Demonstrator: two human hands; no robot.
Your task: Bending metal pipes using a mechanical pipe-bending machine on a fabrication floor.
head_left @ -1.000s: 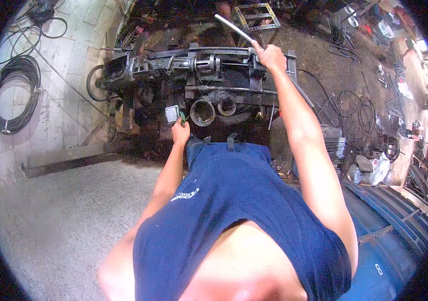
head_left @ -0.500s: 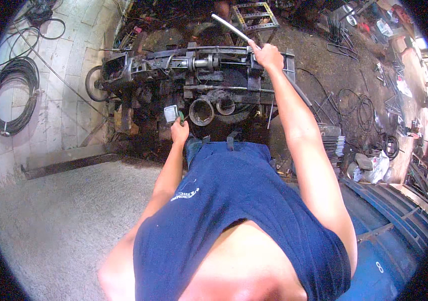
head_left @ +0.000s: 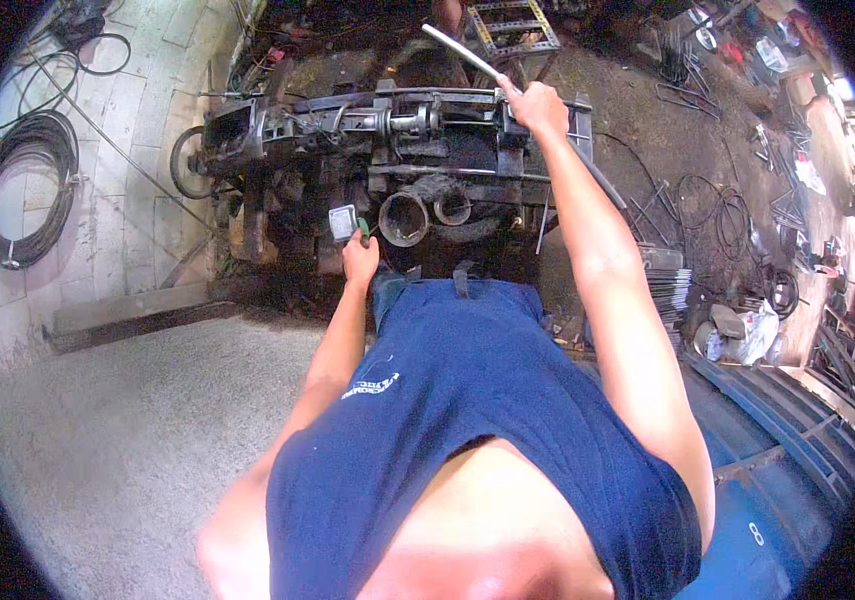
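Observation:
My left hand (head_left: pixel 358 259) is closed round the green handle of a tool with a pale, rectangular head (head_left: pixel 344 222); its exact kind is unclear. It is held in front of my waist, just left of two round metal openings (head_left: pixel 404 219) on the near side of a dark, greasy machine (head_left: pixel 347 130). Stretched out over the machine's right end, my right hand (head_left: pixel 541 108) grips a long metal rod (head_left: pixel 459 54). The rod's bright end points up and left past the machine. A darker length shows beside my right forearm, and the hand covers the part between.
On the pale tiled floor at left lies a coil of black cable (head_left: pixel 27 190). A yellow-edged metal frame (head_left: pixel 512 28) stands beyond the machine. Rods (head_left: pixel 669 285) are stacked at right, near a blue metal panel (head_left: pixel 767 480). Loose cables and scrap lie on the dark floor.
Both hands keep their grips and nearly the same places. The view has shifted very slightly.

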